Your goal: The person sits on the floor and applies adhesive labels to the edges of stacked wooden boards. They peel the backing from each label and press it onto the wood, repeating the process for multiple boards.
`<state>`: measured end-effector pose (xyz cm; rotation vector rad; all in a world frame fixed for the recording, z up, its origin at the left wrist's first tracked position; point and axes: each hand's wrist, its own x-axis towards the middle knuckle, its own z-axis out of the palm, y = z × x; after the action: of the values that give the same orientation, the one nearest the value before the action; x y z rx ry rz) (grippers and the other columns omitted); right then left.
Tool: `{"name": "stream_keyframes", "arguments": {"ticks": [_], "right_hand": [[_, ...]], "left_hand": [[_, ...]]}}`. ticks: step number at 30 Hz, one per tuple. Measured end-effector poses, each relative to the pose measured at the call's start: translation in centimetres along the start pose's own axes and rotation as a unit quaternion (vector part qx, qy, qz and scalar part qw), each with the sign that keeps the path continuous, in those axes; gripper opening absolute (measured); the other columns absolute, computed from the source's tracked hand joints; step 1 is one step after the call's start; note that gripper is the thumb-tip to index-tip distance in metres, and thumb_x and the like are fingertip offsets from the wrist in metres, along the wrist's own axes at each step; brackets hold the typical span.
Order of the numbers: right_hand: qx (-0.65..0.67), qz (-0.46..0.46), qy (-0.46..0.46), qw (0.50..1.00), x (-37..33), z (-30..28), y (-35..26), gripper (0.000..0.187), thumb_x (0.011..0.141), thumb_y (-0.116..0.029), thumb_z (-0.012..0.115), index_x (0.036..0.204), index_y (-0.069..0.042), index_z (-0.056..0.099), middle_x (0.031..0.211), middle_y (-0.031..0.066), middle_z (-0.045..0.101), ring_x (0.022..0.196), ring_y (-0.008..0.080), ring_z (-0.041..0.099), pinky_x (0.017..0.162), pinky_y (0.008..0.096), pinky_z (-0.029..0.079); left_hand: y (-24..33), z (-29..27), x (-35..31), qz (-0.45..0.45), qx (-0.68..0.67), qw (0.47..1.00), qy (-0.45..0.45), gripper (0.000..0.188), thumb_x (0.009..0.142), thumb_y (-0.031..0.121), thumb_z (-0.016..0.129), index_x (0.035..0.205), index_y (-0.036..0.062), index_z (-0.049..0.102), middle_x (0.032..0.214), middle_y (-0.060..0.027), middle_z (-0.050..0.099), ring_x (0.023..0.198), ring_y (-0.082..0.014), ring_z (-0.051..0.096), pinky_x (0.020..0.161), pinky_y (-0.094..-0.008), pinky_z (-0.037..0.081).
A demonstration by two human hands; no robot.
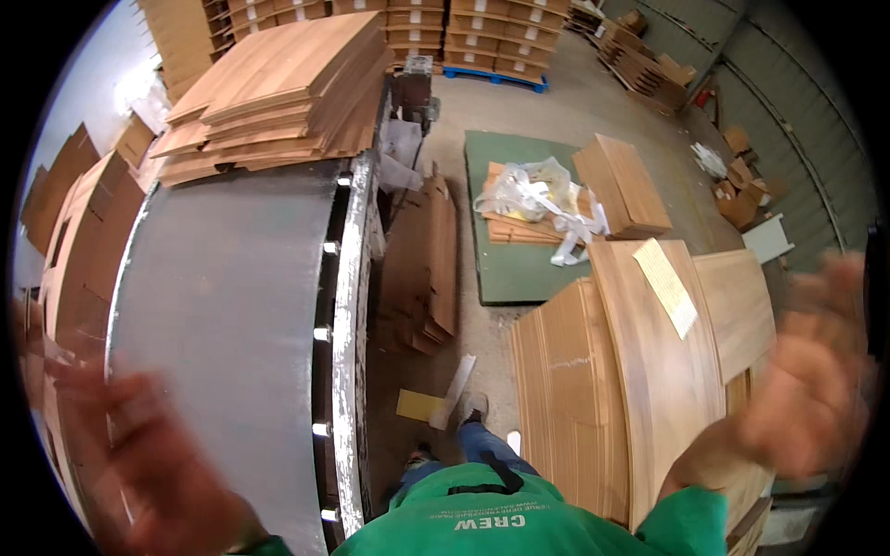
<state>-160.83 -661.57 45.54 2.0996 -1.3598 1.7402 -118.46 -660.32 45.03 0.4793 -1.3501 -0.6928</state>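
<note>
My left hand (158, 463) is raised over the near left side of the conveyor belt (222, 306). Motion blurs it, but its fingers look stretched apart and nothing is in them. Out to the right, my right hand (802, 394) is also blurred and open, holding nothing. Nearest to it is a stack of wood-look panels (663, 371) with a pale paper sheet (666, 287) lying on top. Flattened brown cardboard (570, 389) stands along that stack's left side. At the belt's far end lies an uneven pile of wood-look boards (287, 83).
A green platform (491, 269) carries boards, crumpled clear plastic (538, 185) and a brown box-shaped stack (621, 185). Brown panels (431, 269) lean beside the belt's metal frame (350, 371). Yellow card (419, 405) lies on the floor near my feet. Stacked cartons (505, 37) stand at the back.
</note>
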Motion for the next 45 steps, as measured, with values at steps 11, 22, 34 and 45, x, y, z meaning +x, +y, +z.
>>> {"name": "stream_keyframes", "arguments": {"ticks": [11, 22, 34, 45], "right_hand": [[0.059, 0.405, -0.755, 0.512, -46.6, 8.9, 23.7, 0.047, 0.083, -0.049, 0.052, 0.107, -0.009, 0.061, 0.105, 0.0166, 0.063, 0.098, 0.0322, 0.059, 0.087, 0.0410, 0.044], [0.042, 0.347, -0.831, 0.433, -42.1, 17.7, 32.6, 0.063, 0.084, -0.059, 0.044, 0.122, -0.011, 0.054, 0.120, 0.0158, 0.057, 0.111, 0.0331, 0.053, 0.094, 0.0420, 0.041], [-0.182, 0.299, -0.719, 0.600, -23.8, 22.9, 31.9, 0.055, 0.081, -0.053, 0.054, 0.103, -0.003, 0.055, 0.095, 0.0208, 0.063, 0.090, 0.0374, 0.060, 0.078, 0.0451, 0.047], [-0.134, 0.176, -0.837, 0.501, -16.3, 29.3, 34.2, 0.036, 0.077, -0.032, 0.059, 0.096, -0.002, 0.065, 0.101, 0.0238, 0.062, 0.095, 0.0363, 0.060, 0.083, 0.0448, 0.047]], "left_hand": [[-26.2, 0.1, -41.2, -0.656, 0.306, 0.661, -0.199, 0.044, 0.076, 0.035, 0.069, 0.107, 0.0039, 0.063, 0.100, -0.0123, 0.066, 0.095, -0.0276, 0.063, 0.083, -0.0357, 0.049], [-31.6, -1.7, -36.6, -0.745, 0.102, 0.657, -0.052, 0.031, 0.087, 0.029, 0.061, 0.087, -0.0021, 0.066, 0.075, -0.0036, 0.064, 0.074, -0.0145, 0.060, 0.068, -0.0288, 0.047], [-38.4, -1.4, -25.5, -0.616, 0.152, 0.643, -0.429, 0.043, 0.080, 0.041, 0.056, 0.104, 0.0055, 0.063, 0.096, -0.0230, 0.063, 0.096, -0.0379, 0.059, 0.081, -0.0396, 0.047], [-37.7, -0.2, -21.2, -0.664, 0.211, 0.655, -0.291, 0.044, 0.081, 0.042, 0.055, 0.102, 0.0036, 0.064, 0.097, -0.0252, 0.061, 0.097, -0.0381, 0.059, 0.083, -0.0421, 0.046]]}}
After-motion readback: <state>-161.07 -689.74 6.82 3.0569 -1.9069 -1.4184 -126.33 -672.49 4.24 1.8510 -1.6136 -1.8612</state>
